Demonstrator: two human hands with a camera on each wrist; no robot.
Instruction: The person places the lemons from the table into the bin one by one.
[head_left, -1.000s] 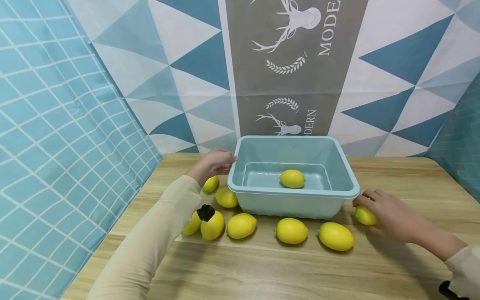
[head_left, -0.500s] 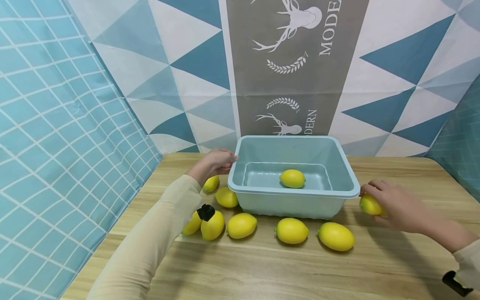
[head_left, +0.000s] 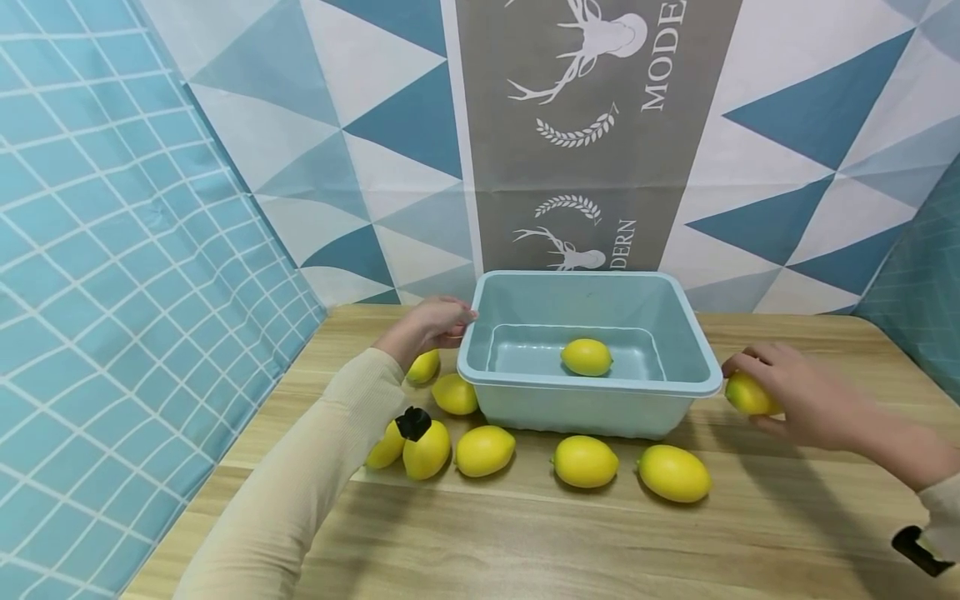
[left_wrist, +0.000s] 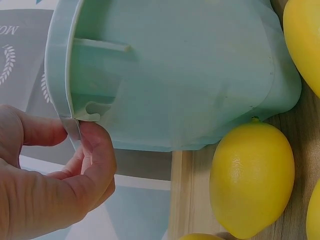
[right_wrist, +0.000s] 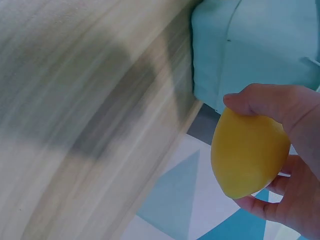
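A pale blue bin (head_left: 570,414) is set toward the far side of the bench (head_left: 525,550); its left edge is pinched between the thumb and curled fingers of the left hand (head_left: 438,321). A gripped lemon (head_left: 750,393) is enclosed by the thumb and fingers of the right hand (head_left: 802,396) and is held clear of the bench, just right of the bin. One further lemon (head_left: 587,357) is contained in the bin, on its floor. Three near lemons (head_left: 586,462) are spaced along the bin's near side. Four more lemons (head_left: 455,394) are noted to its left, some partly hidden by the left arm (head_left: 300,492).
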